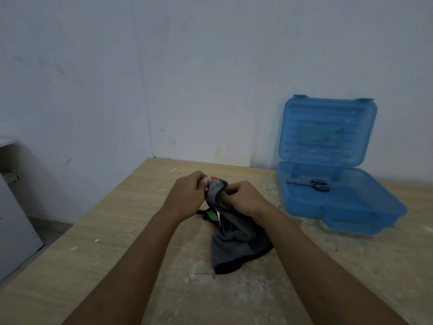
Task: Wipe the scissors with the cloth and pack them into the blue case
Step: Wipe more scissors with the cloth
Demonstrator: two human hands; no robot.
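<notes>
My left hand (187, 193) and my right hand (246, 198) meet over the middle of the table. Between them a grey cloth (234, 240) is wrapped around an object with a bit of red or pink showing at its top (213, 178); most of it is hidden. My right hand grips the cloth, whose lower part drapes onto the table. Beneath the hands lies a pair of scissors with a green-and-black handle (210, 215) on the table. The blue case (339, 198) stands open at the right, with dark-handled scissors (311, 183) lying inside its base.
The wooden table (117, 231) is scuffed with white marks; its left edge drops to the floor. A white cabinet (14, 219) stands at the far left. The case's lid (328, 130) leans up against the pale wall behind.
</notes>
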